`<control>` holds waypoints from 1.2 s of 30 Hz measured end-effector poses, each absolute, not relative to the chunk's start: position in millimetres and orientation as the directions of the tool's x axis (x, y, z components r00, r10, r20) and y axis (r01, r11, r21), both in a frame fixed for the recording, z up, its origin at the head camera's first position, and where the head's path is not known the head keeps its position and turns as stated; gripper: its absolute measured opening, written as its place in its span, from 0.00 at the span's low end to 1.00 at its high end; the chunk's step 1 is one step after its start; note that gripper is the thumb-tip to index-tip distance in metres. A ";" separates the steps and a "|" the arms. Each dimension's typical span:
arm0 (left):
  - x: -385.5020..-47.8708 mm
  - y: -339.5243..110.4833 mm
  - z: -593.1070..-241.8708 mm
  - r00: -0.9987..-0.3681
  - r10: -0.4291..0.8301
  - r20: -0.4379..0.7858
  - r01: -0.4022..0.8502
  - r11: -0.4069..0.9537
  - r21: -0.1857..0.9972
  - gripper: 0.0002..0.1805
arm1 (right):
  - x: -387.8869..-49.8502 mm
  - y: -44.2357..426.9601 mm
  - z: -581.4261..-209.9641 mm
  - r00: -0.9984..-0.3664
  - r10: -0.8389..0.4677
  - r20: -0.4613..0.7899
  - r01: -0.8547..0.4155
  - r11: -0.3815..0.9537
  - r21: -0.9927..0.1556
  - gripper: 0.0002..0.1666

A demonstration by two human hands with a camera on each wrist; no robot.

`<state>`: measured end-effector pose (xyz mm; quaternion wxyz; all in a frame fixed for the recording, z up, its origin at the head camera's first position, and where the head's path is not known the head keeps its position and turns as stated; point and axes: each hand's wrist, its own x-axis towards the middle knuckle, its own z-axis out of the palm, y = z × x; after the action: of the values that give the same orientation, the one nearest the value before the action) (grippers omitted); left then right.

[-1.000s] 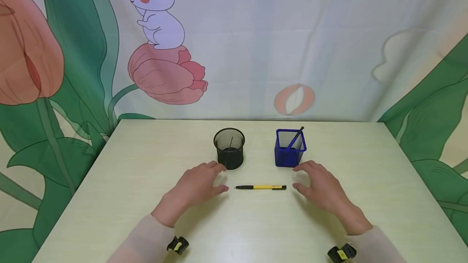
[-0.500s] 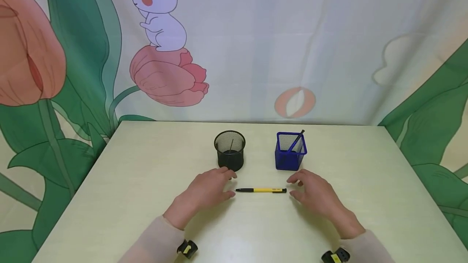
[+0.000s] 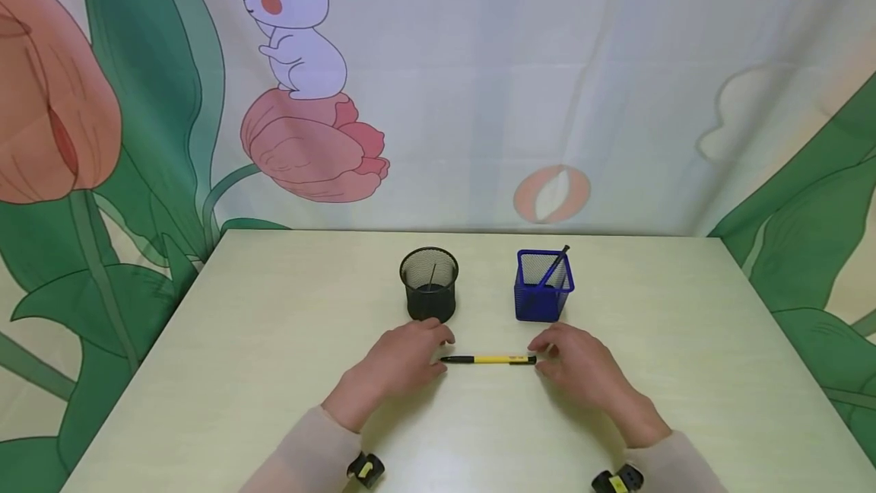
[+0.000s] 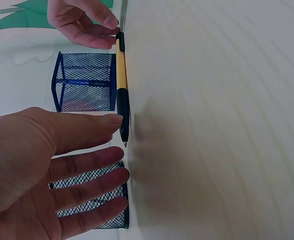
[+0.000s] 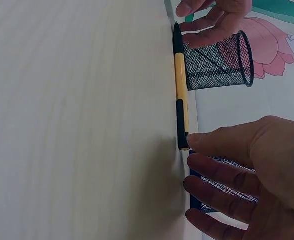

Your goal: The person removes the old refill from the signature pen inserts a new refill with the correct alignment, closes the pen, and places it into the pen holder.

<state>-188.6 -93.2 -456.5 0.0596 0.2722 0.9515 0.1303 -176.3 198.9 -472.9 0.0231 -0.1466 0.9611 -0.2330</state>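
A yellow and black pen [image 3: 491,360] lies crosswise on the table, its tip to the left. My left hand [image 3: 404,360] is at the tip end, thumb and fingers spread apart; the left wrist view has its thumb [image 4: 87,131] beside the black grip. At the clicker end is my right hand [image 3: 582,364], its thumb [image 5: 221,145] close to the pen in the right wrist view. Neither hand grips the pen; whether a thumb touches it, I cannot tell. Behind my left hand stands a round black mesh pen holder [image 3: 430,299], and behind my right a square blue mesh one [image 3: 541,303].
A dark pen [image 3: 556,265] leans inside the blue holder, and a thin dark line shows inside the black one. The pale table [image 3: 287,287] ends at a printed curtain [image 3: 445,97] with a rabbit and flowers.
Both hands have moved inward and slightly nearer the front, closing in on the two ends of the pen. The pen and both holders have stayed in place on the table.
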 end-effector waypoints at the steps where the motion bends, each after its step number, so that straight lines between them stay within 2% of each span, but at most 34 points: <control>1: -188.6 -92.3 -456.9 -0.844 0.535 -0.044 0.503 0.818 0.280 0.18 | -176.5 198.3 -473.5 -0.956 -0.292 0.024 -0.271 0.848 -0.455 0.11; 11: -188.9 -84.2 -459.1 -0.840 0.541 -0.046 0.511 0.816 0.269 0.16 | -177.2 190.3 -475.7 -0.956 -0.292 -0.002 -0.258 0.850 -0.460 0.10; 36: -192.6 -69.7 -467.2 -0.860 0.509 -0.033 0.471 0.818 0.331 0.03 | -180.1 181.9 -486.6 -0.961 -0.276 0.001 -0.243 0.845 -0.476 0.07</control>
<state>-192.6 -69.7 -467.2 0.0602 0.2573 0.9515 0.1578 -180.1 181.9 -486.6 0.0339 -0.1353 0.9600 -0.2429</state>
